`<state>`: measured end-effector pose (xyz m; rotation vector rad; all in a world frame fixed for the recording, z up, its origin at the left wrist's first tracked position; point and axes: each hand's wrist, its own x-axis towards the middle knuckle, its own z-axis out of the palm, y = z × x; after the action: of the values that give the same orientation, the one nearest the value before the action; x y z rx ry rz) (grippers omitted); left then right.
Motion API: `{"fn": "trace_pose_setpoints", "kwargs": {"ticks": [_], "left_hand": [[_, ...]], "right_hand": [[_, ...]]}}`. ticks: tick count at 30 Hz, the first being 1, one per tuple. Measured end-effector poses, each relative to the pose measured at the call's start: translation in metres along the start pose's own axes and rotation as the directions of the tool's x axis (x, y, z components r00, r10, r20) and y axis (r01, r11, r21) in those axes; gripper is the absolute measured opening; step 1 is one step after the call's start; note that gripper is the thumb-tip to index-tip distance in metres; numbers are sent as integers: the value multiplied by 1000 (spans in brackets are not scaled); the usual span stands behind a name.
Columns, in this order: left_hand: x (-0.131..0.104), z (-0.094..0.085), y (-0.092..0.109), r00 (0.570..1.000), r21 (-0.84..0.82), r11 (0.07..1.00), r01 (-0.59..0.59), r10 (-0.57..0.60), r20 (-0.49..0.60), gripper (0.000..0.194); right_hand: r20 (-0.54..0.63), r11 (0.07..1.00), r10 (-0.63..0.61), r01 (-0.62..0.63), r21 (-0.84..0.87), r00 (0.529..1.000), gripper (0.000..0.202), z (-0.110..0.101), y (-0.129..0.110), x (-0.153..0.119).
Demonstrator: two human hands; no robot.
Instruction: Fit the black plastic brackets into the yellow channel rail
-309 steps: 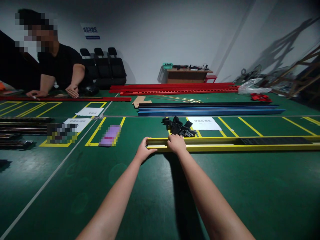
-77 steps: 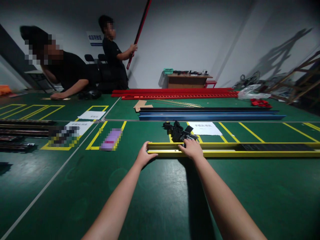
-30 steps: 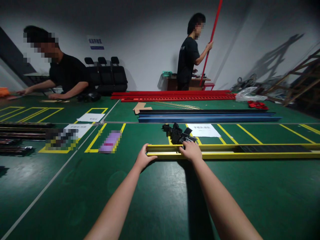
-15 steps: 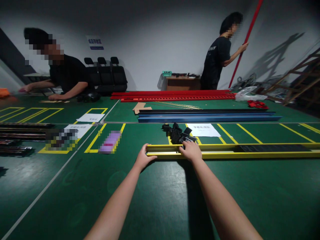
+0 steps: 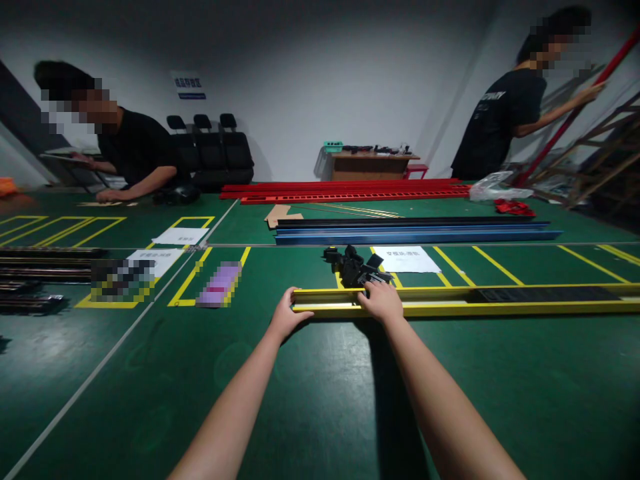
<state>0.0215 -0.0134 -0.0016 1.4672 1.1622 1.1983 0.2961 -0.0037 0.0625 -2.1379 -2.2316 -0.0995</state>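
Observation:
A long yellow channel rail (image 5: 435,309) lies crosswise on the green table and runs out of view on the right. My left hand (image 5: 287,317) grips its left end, thumb along the near side and fingers at the far side. Farther right, my right hand (image 5: 383,300) is closed over the rail, its fingertips down in the channel; whether they pinch a small part inside is hidden. A black insert strip (image 5: 545,295) sits in the channel to the right. Just beyond my right hand is a heap of small black parts (image 5: 353,265).
Behind the rail lie blue rails (image 5: 420,237), red rails (image 5: 350,190) and a paper sign (image 5: 407,260). Dark rails (image 5: 45,267) and a purple item (image 5: 220,285) are on the left. One person (image 5: 137,147) leans over the far left; another (image 5: 505,120) holds a red pole at right.
The person at the far right has moved rightward with the red pole, which leans more. The left person's far arm has shifted. My hands and the yellow rail look unchanged.

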Motion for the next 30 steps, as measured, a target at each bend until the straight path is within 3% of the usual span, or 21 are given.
{"fn": "trace_pose_setpoints", "kwargs": {"ticks": [21, 30], "left_hand": [[0, 0, -1, 1000, 4, 1000, 8, -8, -7, 74], [1, 1, -2, 1000, 4, 1000, 8, -8, -14, 75]], "right_hand": [[-27, 1000, -4, 4, -2, 1000, 41, 2, 0, 0], [22, 1000, 10, -10, 0, 1000, 43, -2, -1, 0]]}}
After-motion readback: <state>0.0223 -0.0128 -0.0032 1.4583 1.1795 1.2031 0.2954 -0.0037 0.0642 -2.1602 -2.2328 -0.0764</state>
